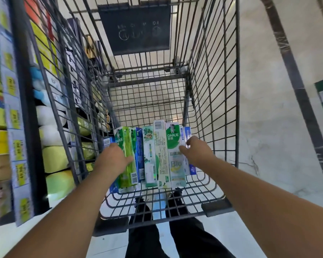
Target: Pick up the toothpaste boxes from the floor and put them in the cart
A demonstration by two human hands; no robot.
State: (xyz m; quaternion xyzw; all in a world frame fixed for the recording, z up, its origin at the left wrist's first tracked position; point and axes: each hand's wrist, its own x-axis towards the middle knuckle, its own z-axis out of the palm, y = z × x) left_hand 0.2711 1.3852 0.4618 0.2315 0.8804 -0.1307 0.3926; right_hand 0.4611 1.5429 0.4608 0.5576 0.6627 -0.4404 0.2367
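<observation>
Several toothpaste boxes [157, 157], green, white and blue, lie side by side as one row at the near end of the wire shopping cart [213, 101]. My left hand [112, 159] grips the row's left side, thumb over a bright green box [128, 157]. My right hand [196, 151] holds the right side, fingers curled over the blue box [187, 135] and thumb on the white Darlie box [174, 146]. Both hands reach into the cart from above its near rim.
Store shelves [13, 127] with yellow price tags and packaged goods run along the left of the cart. A dark sign [136, 28] hangs on the cart's far end. Pale marble floor [268, 90] lies to the right. My legs and shoes show under the cart.
</observation>
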